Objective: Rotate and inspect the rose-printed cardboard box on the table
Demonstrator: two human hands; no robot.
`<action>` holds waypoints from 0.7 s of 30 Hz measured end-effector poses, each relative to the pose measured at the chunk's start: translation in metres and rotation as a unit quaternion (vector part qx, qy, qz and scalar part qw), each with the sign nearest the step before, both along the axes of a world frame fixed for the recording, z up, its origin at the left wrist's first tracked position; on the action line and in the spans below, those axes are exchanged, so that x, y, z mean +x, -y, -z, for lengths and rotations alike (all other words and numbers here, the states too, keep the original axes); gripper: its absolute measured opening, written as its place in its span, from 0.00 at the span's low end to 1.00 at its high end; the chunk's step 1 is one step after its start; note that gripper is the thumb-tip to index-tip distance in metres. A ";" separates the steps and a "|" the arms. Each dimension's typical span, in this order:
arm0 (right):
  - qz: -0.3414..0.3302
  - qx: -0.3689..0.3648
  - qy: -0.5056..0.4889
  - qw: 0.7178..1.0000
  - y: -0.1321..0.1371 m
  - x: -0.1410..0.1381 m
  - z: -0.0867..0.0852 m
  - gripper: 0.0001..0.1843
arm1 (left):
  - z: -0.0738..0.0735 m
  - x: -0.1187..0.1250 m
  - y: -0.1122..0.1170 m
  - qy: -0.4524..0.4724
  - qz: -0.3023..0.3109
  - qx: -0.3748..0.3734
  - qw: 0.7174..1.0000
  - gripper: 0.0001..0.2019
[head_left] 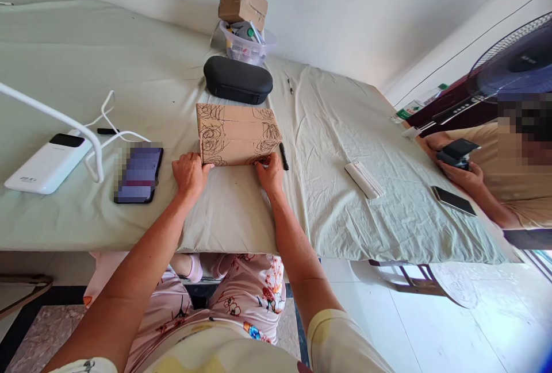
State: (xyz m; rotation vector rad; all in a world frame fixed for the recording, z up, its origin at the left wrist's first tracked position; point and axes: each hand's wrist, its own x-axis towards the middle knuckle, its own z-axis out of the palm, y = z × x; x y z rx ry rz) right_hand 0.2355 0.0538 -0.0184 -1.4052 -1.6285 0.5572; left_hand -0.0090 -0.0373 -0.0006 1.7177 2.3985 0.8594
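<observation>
A brown cardboard piece [240, 131] lies on the cloth in front of me, with black pen scribbles in swirls down its left and right sides. My left hand [190, 175] grips its near left corner, thumb along the front edge. At the near right corner, my right hand [270, 173] holds it the same way, with some fingers hidden. A black marker [284, 156] lies just beside the cardboard's right edge, close to my right hand. Behind the cardboard sits a black zippered case [238, 80].
Left on the cloth-covered table [241, 212] are a white power bank [41, 172], a phone [138, 173] and a white cable. A plastic basket [246, 48] bearing a cardboard box [242, 4] stands behind. Rightward are a white object [364, 180], another phone [453, 200] and a seated person [487, 189].
</observation>
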 end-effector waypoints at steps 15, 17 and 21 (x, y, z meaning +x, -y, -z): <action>-0.015 0.026 -0.002 1.000 -0.001 0.003 -0.001 0.11 | 0.002 0.005 -0.001 0.036 -0.016 0.087 0.995 0.25; -0.008 0.026 0.002 1.000 -0.001 0.003 0.000 0.10 | 0.004 0.003 -0.003 0.060 -0.001 0.121 0.991 0.22; 0.004 0.024 0.020 1.000 -0.002 0.005 0.000 0.11 | 0.003 -0.001 -0.005 0.074 0.021 0.099 0.992 0.13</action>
